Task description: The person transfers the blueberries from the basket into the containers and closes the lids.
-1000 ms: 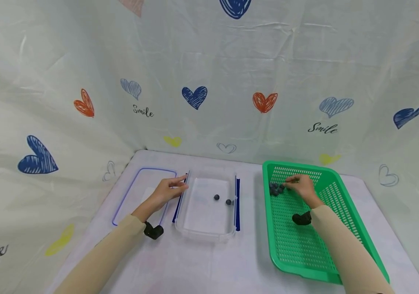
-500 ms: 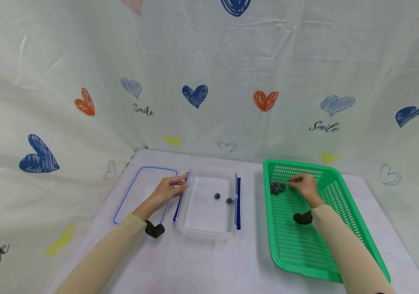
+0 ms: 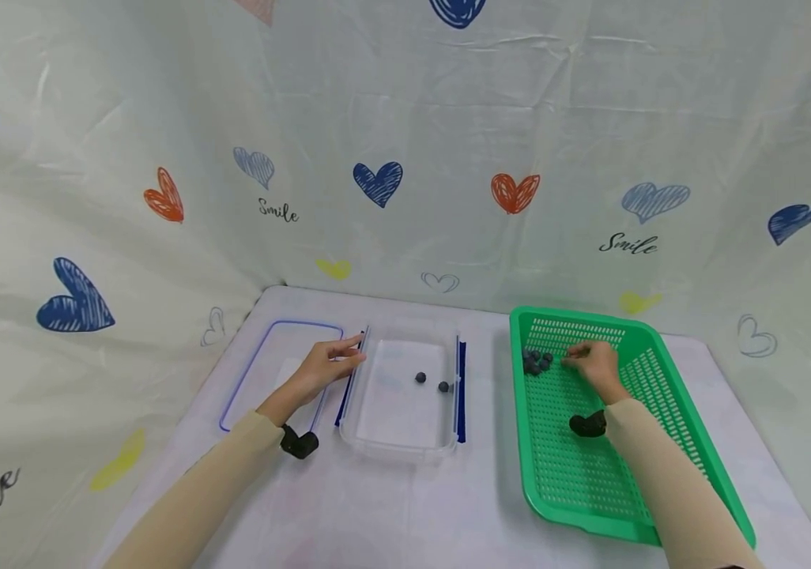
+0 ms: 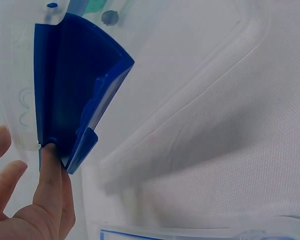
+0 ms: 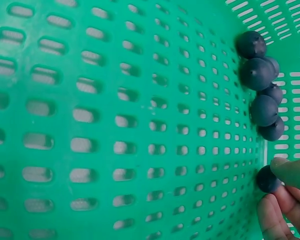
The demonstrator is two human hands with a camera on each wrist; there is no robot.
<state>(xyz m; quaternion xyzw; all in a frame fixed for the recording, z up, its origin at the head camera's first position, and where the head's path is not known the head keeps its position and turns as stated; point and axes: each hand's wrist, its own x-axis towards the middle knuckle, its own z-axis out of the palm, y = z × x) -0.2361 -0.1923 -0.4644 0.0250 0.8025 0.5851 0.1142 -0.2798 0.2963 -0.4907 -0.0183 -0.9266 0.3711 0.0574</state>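
In the head view, my left hand (image 3: 318,370) touches the left side of a clear plastic container (image 3: 398,454). The left wrist view shows its extended fingertips against the container's blue hinged latch (image 4: 75,75). Two blueberries (image 3: 421,378) can be made out inside the container, toward its right. My right hand (image 3: 596,368) is down in a green plastic basket (image 3: 555,482), where its thumb and fingers pinch a single blueberry (image 5: 267,179). Several other blueberries (image 5: 264,110) lie bunched along the basket's wall, a small gap away from that hand.
A clear lid with a blue seal (image 3: 263,348) lies flat on the table, left of the container and partly under the left forearm. A second blue latch (image 3: 462,395) sticks out on the container's right side. A patterned curtain (image 3: 448,253) hangs behind the table.
My right hand has drawn slightly to the right, away from the bunched blueberries in the basket. The left hand has stayed at the container's side.
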